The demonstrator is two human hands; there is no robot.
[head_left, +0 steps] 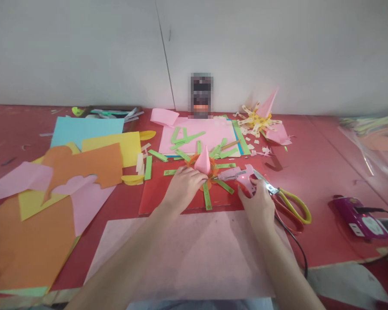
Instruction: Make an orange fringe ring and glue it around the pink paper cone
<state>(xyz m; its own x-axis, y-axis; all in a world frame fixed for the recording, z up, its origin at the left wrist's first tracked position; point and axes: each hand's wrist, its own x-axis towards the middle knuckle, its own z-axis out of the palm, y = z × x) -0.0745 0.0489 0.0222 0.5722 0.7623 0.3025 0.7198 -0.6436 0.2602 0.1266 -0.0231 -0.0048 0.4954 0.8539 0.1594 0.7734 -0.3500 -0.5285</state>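
Note:
My right hand (258,200) is wrapped round a pink glue gun (237,173), whose nozzle points left at an orange paper ring. From the ring rises a pink paper cone (202,162), with green strips (207,197) spread around it on a red sheet (171,196). My left hand (186,184) rests beside the cone's base, its fingers closed together at the ring's near edge; what they hold, if anything, is hidden. Just right of my right hand lie scissors (295,204) with red and yellow handles.
Coloured paper sheets (87,165) cover the left side. A finished-looking cone piece (261,116) stands at the back right among scraps. Against the wall leans a blurred-out phone-like object (201,94). A purple power strip (362,217) with cables lies at the right.

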